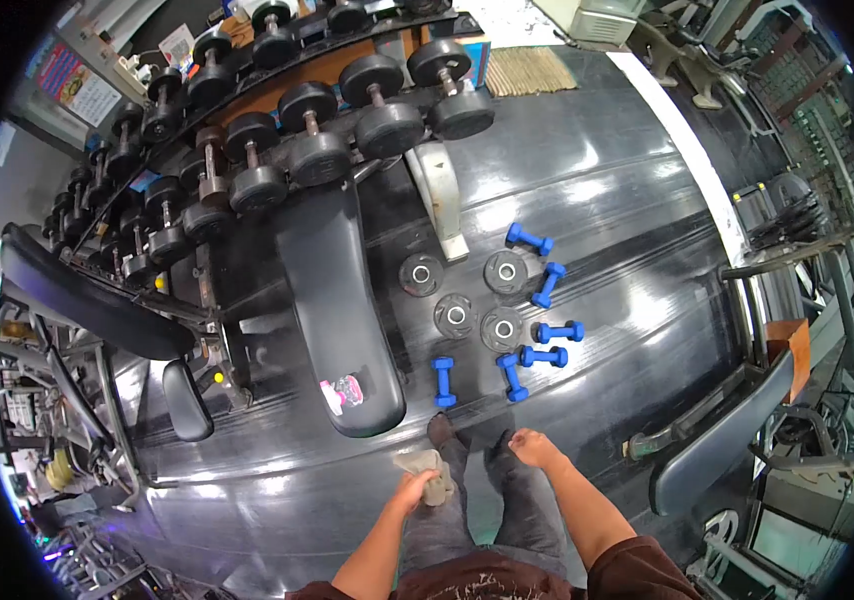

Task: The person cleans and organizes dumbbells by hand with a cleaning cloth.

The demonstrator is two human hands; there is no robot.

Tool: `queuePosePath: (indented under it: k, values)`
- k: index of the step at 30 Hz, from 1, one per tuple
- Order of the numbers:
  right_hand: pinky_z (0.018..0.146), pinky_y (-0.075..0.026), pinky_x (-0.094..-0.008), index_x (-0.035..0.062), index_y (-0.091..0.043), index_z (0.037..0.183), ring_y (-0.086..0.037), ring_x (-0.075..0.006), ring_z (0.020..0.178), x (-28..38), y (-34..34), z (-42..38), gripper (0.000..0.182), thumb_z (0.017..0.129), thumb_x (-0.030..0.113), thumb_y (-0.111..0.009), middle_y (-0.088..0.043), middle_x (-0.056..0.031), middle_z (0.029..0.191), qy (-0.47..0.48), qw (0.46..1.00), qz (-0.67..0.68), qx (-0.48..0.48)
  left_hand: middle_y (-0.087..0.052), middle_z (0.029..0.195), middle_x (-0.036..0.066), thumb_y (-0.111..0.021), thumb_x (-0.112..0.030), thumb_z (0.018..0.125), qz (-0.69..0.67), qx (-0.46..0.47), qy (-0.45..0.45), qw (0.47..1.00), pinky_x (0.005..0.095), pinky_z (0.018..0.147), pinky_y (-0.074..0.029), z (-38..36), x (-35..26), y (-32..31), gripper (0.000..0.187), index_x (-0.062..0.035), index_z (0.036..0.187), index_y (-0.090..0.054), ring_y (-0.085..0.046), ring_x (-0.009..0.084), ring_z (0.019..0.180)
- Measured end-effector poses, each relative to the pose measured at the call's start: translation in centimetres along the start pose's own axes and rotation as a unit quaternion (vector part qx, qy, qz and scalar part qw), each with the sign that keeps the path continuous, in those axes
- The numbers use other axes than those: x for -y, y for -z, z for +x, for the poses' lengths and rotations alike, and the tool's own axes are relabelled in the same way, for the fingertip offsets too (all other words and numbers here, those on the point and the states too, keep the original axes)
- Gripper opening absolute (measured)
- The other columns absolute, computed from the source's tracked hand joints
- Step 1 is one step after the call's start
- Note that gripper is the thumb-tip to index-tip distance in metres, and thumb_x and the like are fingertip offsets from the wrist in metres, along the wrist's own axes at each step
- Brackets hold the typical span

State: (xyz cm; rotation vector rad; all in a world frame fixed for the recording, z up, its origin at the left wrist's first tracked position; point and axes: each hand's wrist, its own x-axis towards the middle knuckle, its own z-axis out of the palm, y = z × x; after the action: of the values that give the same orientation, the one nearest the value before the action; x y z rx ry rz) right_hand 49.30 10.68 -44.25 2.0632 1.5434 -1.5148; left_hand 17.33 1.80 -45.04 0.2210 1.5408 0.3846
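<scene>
My left hand (414,491) is closed around a crumpled beige cloth (434,474) in front of my left thigh. My right hand (532,447) is held out over my right leg with its fingers curled in, and nothing shows in it. On the floor beyond my feet lie several blue dumbbells; a blue dumbbell (512,377) is nearest to my right hand, and another blue dumbbell (443,382) lies ahead of my left foot. Several dark weight plates lie flat past them, among them a weight plate (502,329).
A black padded bench (332,290) stands left of the plates, with a pink-and-white bottle or pack (342,394) on its near end. Behind it rises a rack of large black dumbbells (312,135). Another padded bench (722,430) is at the right. A ribbed mat (530,72) lies far back.
</scene>
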Motion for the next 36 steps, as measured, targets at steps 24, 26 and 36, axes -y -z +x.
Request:
queuePosePath:
  k: [24,26,36]
  values:
    - [0.097,-0.047,-0.0418,-0.0015,-0.053,0.119,-0.062,-0.0372,0.109,-6.8,-25.6,43.7,0.059,0.08,0.038,-0.073,-0.066,-0.0221,0.111,-0.073,0.989,0.123,0.042,-0.062,0.108,0.021,-0.07,-0.035,0.073,0.481,-0.258,-0.123,0.828,0.0544,0.09,-0.045,9.8,10.5,-3.4,0.043,-0.0037,0.101,-0.067,-0.057,0.0416,0.104]
    - [0.098,-0.047,-0.0421,-0.0024,-0.049,0.124,-0.061,-0.0384,0.111,-6.3,-30.4,45.8,0.068,0.076,0.038,-0.077,-0.064,-0.0237,0.115,-0.043,0.985,0.161,-0.034,-0.06,0.109,0.022,-0.075,-0.027,0.067,0.484,-0.253,-0.157,0.823,0.0555,0.089,-0.045,10.2,10.8,-1.7,0.047,-0.0055,0.107,-0.064,-0.056,0.0435,0.105]
    - [0.099,-0.045,-0.0443,0.0035,-0.048,0.13,-0.057,-0.0409,0.117,-4.4,-31.5,49.6,0.067,0.072,0.024,-0.073,-0.063,-0.0263,0.118,-0.108,0.976,0.188,0.005,-0.06,0.114,0.022,-0.076,-0.023,0.065,0.469,-0.266,-0.206,0.817,0.0535,0.086,-0.047,12.3,12.8,1.1,0.056,-0.0053,0.117,-0.062,-0.058,0.0433,0.1]
